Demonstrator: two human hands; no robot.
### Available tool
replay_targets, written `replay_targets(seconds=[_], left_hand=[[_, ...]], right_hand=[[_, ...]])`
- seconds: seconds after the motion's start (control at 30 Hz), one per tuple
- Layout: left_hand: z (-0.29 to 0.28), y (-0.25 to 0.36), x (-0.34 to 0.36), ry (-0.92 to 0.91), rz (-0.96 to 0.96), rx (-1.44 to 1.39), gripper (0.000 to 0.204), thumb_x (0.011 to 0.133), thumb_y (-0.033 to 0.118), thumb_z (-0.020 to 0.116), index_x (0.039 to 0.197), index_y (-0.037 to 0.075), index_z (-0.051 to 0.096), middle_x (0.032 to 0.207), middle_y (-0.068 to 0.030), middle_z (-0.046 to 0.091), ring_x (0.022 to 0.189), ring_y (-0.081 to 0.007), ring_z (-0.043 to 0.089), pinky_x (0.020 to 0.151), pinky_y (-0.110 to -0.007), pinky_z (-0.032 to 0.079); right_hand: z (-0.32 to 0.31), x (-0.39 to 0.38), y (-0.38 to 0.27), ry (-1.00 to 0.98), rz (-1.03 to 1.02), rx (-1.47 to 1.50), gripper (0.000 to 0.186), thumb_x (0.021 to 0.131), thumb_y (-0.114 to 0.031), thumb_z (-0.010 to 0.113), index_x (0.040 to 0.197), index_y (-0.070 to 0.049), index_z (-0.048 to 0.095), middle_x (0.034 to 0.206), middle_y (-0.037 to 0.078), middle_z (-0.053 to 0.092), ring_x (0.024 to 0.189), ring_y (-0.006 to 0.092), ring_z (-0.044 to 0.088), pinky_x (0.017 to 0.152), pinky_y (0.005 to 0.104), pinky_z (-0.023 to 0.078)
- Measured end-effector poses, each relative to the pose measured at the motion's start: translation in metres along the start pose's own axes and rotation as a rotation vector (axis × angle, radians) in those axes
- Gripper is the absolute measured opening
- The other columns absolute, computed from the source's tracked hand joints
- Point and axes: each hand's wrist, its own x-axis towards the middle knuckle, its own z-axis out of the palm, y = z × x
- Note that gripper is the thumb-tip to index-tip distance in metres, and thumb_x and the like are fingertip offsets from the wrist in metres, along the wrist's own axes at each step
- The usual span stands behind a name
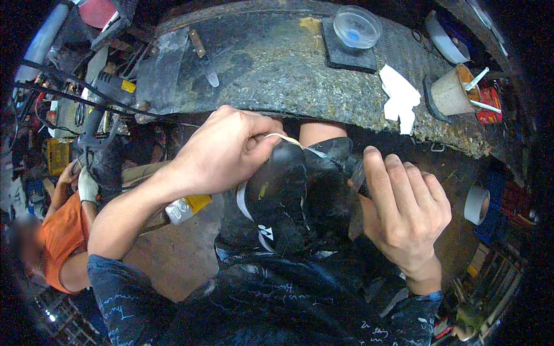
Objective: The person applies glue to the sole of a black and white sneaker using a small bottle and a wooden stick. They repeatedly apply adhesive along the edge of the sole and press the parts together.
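Two hands, left pinching one pale strip; one clear bowl

A strip is between the hands. On the counter, a knife lies left, paper and bowl right.

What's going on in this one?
A person is working over their lap at a worn bench. Their left hand pinches a thin pale strip above the knees, while their right hand curls around a dark object, too hidden to identify. A knife lies on the bench. At left, a co-worker in orange wears a white glove.
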Motion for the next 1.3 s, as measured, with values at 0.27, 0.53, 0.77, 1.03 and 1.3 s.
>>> replay_targets(seconds=[0.27,0.53,0.77,1.03,1.3], left_hand=[[-0.002,0.003,0.001,-0.011,-0.041,-0.014,0.020,0.101,0.017,0.066,0.100,0.000,0.077,0.080,-0.0252,0.071,0.080,-0.0459,0.074,0.075,-0.051,0.058],[0.003,0.000,-0.002,0.013,-0.003,0.037,0.017,0.103,0.014,0.069,0.111,0.003,0.080,0.094,-0.0188,0.078,0.085,-0.0364,0.076,0.076,-0.042,0.059],[-0.006,0.020,-0.029,0.113,0.250,0.100,0.023,0.098,0.009,0.073,0.120,0.002,0.077,0.104,-0.0199,0.074,0.098,-0.0417,0.075,0.084,-0.047,0.061],[-0.006,0.030,-0.078,0.052,0.137,0.046,0.030,0.097,0.004,0.070,0.127,0.003,0.073,0.107,-0.0216,0.077,0.102,-0.0432,0.076,0.085,-0.049,0.062],[0.002,0.036,-0.103,0.094,0.094,0.148,0.030,0.098,0.009,0.071,0.128,0.004,0.071,0.104,-0.0208,0.077,0.095,-0.0429,0.076,0.081,-0.051,0.061]], right_hand=[[-0.001,-0.002,-0.003,0.001,0.004,-0.036,0.028,0.092,-0.013,0.071,0.116,-0.001,0.078,0.094,0.010,0.072,0.081,0.0202,0.070,0.064,0.0320,0.050],[0.003,-0.006,-0.005,0.024,0.030,0.001,0.029,0.093,-0.014,0.070,0.118,-0.002,0.078,0.095,0.009,0.072,0.080,0.0204,0.070,0.065,0.0327,0.050],[-0.020,-0.014,-0.008,-0.023,0.114,0.045,0.046,0.086,-0.025,0.084,0.125,-0.001,0.078,0.101,0.014,0.076,0.086,0.0288,0.074,0.074,0.0385,0.055],[-0.029,-0.031,-0.029,0.007,0.125,0.310,0.050,0.083,-0.027,0.088,0.123,0.002,0.078,0.101,0.016,0.077,0.082,0.0307,0.074,0.072,0.0391,0.054],[-0.039,-0.031,-0.036,0.049,-0.015,0.160,0.033,0.095,-0.021,0.069,0.118,0.000,0.081,0.095,0.012,0.074,0.080,0.0236,0.073,0.070,0.0360,0.057]])
